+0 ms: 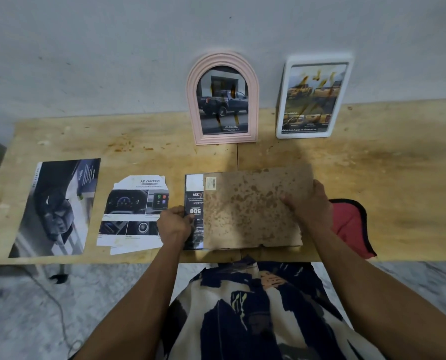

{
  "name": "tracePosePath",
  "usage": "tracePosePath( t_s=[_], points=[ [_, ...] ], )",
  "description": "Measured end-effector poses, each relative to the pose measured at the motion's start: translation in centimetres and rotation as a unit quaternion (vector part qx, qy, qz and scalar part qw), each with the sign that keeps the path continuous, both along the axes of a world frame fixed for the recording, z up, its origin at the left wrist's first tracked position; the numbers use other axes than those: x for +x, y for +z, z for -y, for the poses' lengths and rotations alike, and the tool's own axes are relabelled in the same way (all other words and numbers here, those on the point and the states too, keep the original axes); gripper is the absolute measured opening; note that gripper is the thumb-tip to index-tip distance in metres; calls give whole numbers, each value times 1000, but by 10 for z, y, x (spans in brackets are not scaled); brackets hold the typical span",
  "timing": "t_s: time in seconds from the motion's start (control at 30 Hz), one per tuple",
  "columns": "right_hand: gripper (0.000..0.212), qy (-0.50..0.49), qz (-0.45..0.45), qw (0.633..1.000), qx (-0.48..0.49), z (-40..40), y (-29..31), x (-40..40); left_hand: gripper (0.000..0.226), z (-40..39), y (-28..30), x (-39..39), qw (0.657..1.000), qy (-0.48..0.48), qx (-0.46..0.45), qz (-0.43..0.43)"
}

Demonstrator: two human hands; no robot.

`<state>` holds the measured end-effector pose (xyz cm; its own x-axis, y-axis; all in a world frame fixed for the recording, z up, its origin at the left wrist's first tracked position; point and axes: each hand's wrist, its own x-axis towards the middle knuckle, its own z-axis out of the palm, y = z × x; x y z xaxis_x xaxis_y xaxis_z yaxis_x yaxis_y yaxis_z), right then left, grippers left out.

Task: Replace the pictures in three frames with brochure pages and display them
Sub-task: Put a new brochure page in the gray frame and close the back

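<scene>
A stained brown backing board (250, 209) lies over a dark brochure page (194, 203) near the table's front edge. My right hand (309, 201) grips the board's right edge. My left hand (176, 222) pinches the page's left edge. At the back, a pink arched frame (223, 61) stands against the wall with a dark pickup truck picture in it. To its right stands a white rectangular frame (281, 105) holding a brochure page with yellow trucks.
A torn brochure page (136, 203) reading "ADVANCED" lies left of my left hand. A dark car-interior page (58, 206) lies further left. A red cloth with black trim (352, 224) sits right of the board. The wooden table (398, 165) meets a grey wall.
</scene>
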<state>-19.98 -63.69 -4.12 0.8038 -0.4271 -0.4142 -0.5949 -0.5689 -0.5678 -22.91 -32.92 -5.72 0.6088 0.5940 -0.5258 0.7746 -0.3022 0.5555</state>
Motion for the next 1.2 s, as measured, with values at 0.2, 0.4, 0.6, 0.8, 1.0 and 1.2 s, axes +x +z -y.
tracePosePath(
  t_s=[0.2,0.4,0.6,0.8,1.0,1.2],
  points=[
    [89,-7,-27,999,16,-19,-1,5,15,-5,-10,-1,1000,-16,16,-12],
    [88,-14,-41,999,21,-35,-4,5,12,-5,-6,4,1000,22,-20,-3],
    [90,4,-84,996,-27,-47,-4,2,23,-7,-5,4,998,-54,24,-22],
    [90,14,-111,993,-32,-48,-2,6,23,-9,-4,5,996,-77,20,-26],
    [103,86,-112,987,-76,-45,-3,4,19,-6,-3,4,988,-141,55,-11],
    [94,263,-84,955,-112,-52,-7,8,80,8,0,11,943,-309,123,-26]
  ],
)
